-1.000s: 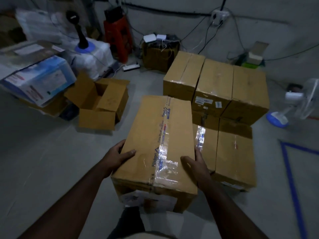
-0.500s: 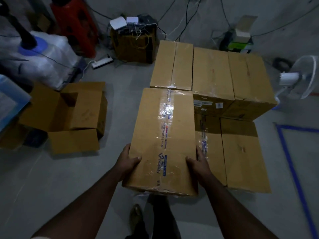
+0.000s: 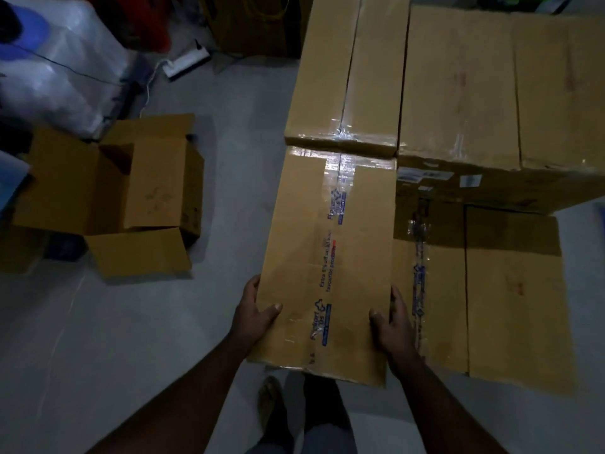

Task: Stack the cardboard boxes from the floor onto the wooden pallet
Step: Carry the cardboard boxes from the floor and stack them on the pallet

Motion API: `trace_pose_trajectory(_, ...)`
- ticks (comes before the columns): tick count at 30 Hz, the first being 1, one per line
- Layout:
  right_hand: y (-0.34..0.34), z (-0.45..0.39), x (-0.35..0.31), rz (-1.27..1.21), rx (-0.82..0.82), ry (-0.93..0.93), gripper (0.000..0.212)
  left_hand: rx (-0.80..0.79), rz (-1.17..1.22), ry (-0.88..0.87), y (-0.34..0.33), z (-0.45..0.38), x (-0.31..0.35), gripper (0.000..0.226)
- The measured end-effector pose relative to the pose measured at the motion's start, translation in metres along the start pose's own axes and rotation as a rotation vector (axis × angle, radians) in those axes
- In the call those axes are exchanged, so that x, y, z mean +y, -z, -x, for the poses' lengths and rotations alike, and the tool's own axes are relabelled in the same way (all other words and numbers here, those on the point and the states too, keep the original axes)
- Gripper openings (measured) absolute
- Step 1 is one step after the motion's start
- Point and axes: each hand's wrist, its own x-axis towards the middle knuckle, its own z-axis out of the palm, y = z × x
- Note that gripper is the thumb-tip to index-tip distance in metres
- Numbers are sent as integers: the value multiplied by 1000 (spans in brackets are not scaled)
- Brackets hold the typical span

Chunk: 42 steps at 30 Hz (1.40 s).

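Note:
I hold a long taped cardboard box (image 3: 330,257) by its near end. My left hand (image 3: 253,314) grips its left side and my right hand (image 3: 391,319) its right side, thumbs on top. Its far end meets a stacked box (image 3: 347,73) of the pile. To the right lie two lower boxes (image 3: 510,299) and behind them taller stacked boxes (image 3: 507,86). The wooden pallet is hidden beneath the pile.
An open, flapped cardboard box (image 3: 131,198) sits on the grey floor at the left. White plastic-wrapped bundles (image 3: 62,67) and a power strip (image 3: 188,60) lie at the back left. My feet (image 3: 271,407) show below the held box.
I have stepped closer to the pile and carried the box forward and lower; its far end now butts against the stacked box. Both hands keep the same grip.

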Motion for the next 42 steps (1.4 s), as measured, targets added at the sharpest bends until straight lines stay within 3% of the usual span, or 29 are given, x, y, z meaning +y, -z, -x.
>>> trace_pose_trajectory(25,-9,-29,24,-18,1,-27,75,35,-42,-3,-3,-21,-9,77)
trace_pose_trajectory(30,-13,-34,19,160,-22,-12,81,-34,-122,-37,-5,-23,-3,79)
trace_pose_trajectory(34,-27,-21,-5,408,130,53,87,-27,-111,35,1,-24,18,73)
trace_pose_trajectory(38,-44,11,-46,335,177,172,70,91,-110,-3,11,-12,41,67)
trace_pose_trajectory(42,-70,46,-79,202,37,293,42,113,105,-54,39,24,60,43)
